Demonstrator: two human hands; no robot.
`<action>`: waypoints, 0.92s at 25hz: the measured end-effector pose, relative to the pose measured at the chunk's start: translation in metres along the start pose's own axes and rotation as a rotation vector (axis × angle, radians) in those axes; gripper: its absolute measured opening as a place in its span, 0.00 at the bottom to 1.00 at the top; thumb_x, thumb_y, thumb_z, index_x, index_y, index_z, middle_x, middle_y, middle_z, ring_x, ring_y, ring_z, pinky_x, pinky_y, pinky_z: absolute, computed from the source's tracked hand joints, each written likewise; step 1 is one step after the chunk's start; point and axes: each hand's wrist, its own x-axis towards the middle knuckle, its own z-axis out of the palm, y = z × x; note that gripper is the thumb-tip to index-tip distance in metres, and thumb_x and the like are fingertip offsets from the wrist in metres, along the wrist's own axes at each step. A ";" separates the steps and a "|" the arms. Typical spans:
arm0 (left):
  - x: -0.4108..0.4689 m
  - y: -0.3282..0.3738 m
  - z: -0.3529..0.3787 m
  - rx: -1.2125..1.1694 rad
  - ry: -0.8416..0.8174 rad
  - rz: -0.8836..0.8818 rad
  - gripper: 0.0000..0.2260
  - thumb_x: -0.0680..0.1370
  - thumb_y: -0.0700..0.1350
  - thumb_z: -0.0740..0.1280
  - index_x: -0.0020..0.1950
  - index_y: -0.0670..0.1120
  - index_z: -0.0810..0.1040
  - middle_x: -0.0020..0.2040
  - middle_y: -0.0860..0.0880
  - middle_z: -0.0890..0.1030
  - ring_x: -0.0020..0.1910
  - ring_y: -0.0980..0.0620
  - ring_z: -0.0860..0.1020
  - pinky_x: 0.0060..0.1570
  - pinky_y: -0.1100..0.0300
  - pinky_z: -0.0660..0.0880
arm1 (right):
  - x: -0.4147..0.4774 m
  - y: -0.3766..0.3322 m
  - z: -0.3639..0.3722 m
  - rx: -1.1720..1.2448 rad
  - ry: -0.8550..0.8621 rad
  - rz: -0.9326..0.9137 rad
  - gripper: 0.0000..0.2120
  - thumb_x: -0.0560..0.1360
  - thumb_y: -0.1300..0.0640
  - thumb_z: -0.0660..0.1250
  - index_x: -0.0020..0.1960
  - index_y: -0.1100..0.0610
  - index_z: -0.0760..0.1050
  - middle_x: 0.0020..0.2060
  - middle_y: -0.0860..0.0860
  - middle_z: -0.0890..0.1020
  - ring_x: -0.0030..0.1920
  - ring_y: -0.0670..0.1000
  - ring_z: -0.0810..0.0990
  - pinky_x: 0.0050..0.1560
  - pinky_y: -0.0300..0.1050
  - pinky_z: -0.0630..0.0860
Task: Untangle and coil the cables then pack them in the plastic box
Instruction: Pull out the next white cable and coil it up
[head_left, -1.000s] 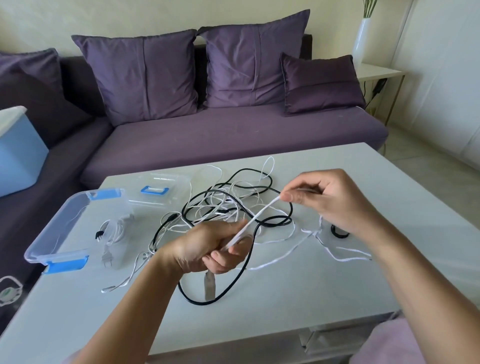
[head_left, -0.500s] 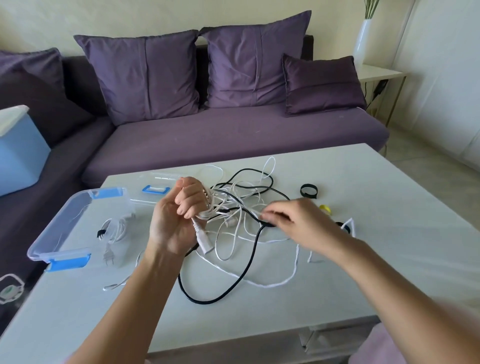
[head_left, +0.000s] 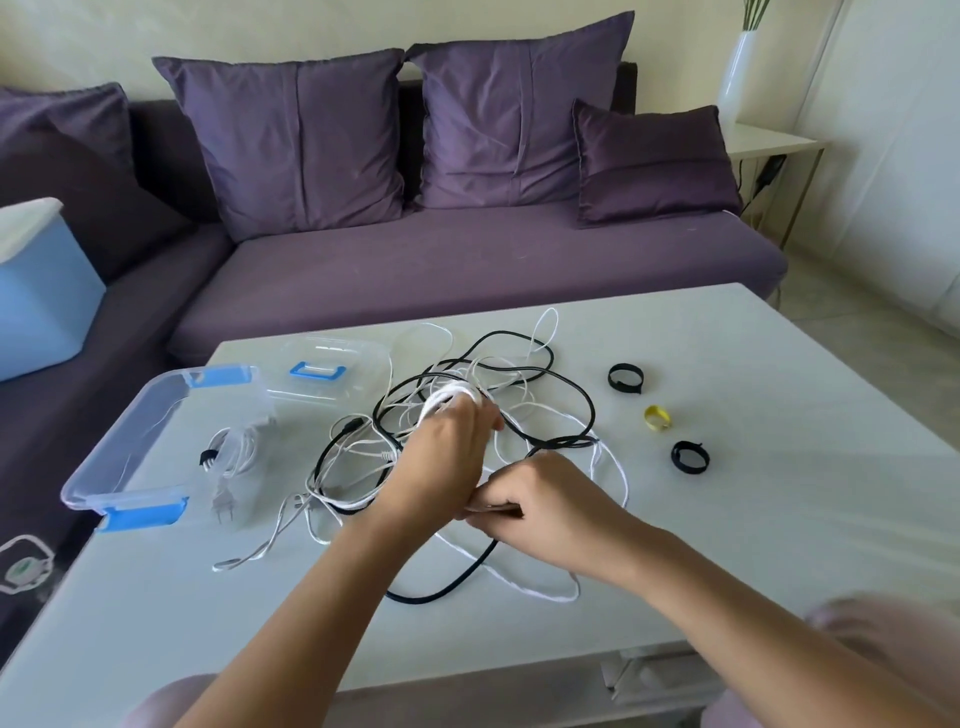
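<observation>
Since 0.5 s ago, left hand (head_left: 447, 452) has been turned knuckles-up and lowered over the tangle; right hand (head_left: 545, 501) has been drawn back beside the left wrist. Thin flat white cable (head_left: 451, 399) is wound round the left fingers and gripped; a strand is pinched by right fingertips. Round black cable (head_left: 421, 601) lies knotted w/ it on smooth white table (head_left: 779, 519). Clear plastic box w/ blue latches (head_left: 119, 447), at 9 o'clock of the tangle, holds a coiled white lead (head_left: 234, 452). Clear lid (head_left: 337, 387) is at 11. Black strap ring (head_left: 626, 387), yellow strap ring (head_left: 655, 426) and second black ring (head_left: 688, 472) are at 3.
</observation>
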 end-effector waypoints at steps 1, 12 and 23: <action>-0.001 -0.003 -0.001 0.047 -0.056 0.096 0.07 0.73 0.39 0.58 0.41 0.43 0.76 0.34 0.44 0.73 0.33 0.46 0.73 0.34 0.59 0.67 | 0.000 -0.001 -0.006 -0.048 0.031 -0.026 0.04 0.73 0.57 0.68 0.42 0.48 0.79 0.22 0.46 0.69 0.30 0.50 0.67 0.31 0.39 0.65; 0.008 -0.012 -0.043 -1.268 -1.045 -0.605 0.24 0.79 0.63 0.50 0.30 0.49 0.65 0.23 0.55 0.58 0.20 0.59 0.54 0.17 0.70 0.52 | -0.010 0.030 -0.093 -0.052 0.643 0.069 0.09 0.69 0.68 0.71 0.41 0.55 0.82 0.39 0.48 0.79 0.37 0.47 0.75 0.39 0.35 0.70; -0.007 -0.075 -0.105 -2.448 0.273 -0.430 0.13 0.70 0.31 0.55 0.26 0.43 0.63 0.21 0.46 0.62 0.19 0.52 0.58 0.22 0.62 0.52 | -0.022 0.064 -0.126 0.596 0.942 0.508 0.14 0.75 0.70 0.61 0.52 0.59 0.82 0.39 0.49 0.83 0.23 0.44 0.74 0.26 0.32 0.70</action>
